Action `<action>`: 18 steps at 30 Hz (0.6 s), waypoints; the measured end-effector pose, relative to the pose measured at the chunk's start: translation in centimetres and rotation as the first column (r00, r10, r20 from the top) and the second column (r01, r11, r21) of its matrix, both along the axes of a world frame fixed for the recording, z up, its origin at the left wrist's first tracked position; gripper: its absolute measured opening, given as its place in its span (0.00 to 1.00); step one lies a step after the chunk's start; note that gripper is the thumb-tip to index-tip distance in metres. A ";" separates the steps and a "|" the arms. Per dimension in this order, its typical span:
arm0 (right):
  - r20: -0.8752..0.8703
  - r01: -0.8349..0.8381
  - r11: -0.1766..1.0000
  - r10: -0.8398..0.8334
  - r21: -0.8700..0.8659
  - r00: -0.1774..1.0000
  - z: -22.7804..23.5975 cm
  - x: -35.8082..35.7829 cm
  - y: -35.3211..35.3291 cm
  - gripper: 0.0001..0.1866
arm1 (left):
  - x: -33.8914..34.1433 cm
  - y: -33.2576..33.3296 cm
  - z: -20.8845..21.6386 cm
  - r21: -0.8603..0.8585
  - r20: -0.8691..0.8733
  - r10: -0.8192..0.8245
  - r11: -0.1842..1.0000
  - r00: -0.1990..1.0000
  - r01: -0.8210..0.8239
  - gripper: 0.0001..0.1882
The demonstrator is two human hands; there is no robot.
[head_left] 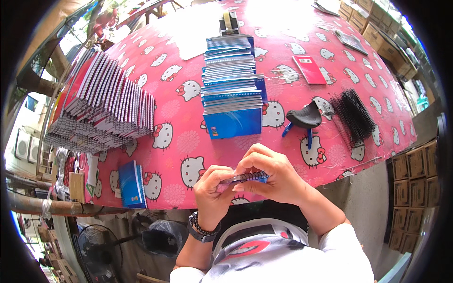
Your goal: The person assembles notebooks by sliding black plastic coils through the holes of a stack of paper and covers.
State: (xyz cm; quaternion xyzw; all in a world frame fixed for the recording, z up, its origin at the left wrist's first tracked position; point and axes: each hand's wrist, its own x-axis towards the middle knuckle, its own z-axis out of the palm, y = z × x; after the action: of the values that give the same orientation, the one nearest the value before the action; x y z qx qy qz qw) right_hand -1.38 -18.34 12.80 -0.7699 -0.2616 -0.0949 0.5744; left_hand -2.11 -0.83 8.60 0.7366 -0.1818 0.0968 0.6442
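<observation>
Left hand: the left hand [214,184] was clamped on the left end of the held notebook [254,177], thumb and fingers pinched together; dark bracelets [203,228] circled its wrist.
Right hand: the right hand [270,170] was clamped on the notebook's right part, fingers bent over it and thumb on the near side.
Held notebook: it was between the two hands, above the near edge of the tabletop [181,158], seen edge-on with its dark coil showing; its cover was mostly hidden.
Blue row: blue notebooks [234,123] ran in a long overlapping row from just beyond the hands to the far side.
Left pile: many coil-bound notebooks with red covers [78,80] stood packed at the left.
Blue book: a single blue book [131,185] lay at the near left edge.
Tool: a black tool with blue handles [310,137] lay right of the blue row.
Coils: black coils [356,115] lay in a bundle to its right.
Red book: one red book [310,70] lay farther off, beyond the tool.
</observation>
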 end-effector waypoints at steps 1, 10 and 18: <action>-0.010 -0.011 1.000 0.011 -0.001 1.000 0.0 0.0 0.0 0.14 | -0.2 -0.1 0.2 0.018 0.012 0.007 1.000 1.000 -0.007 0.13; 0.086 0.042 0.992 -0.031 -0.119 0.996 0.4 -0.5 1.5 0.12 | -0.3 0.9 0.3 0.040 0.087 0.009 0.999 0.996 -0.013 0.11; 0.232 -0.020 0.974 0.074 -0.227 0.970 1.0 -0.5 3.8 0.10 | -1.6 2.3 -0.5 -0.153 0.013 0.034 0.988 0.999 -0.032 0.10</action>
State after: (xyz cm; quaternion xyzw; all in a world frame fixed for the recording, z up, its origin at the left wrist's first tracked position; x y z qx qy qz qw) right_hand -1.86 -14.53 13.78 -0.8059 -0.3559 -0.1432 0.4510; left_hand -3.69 1.47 8.09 0.6874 -0.1668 0.1268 0.6954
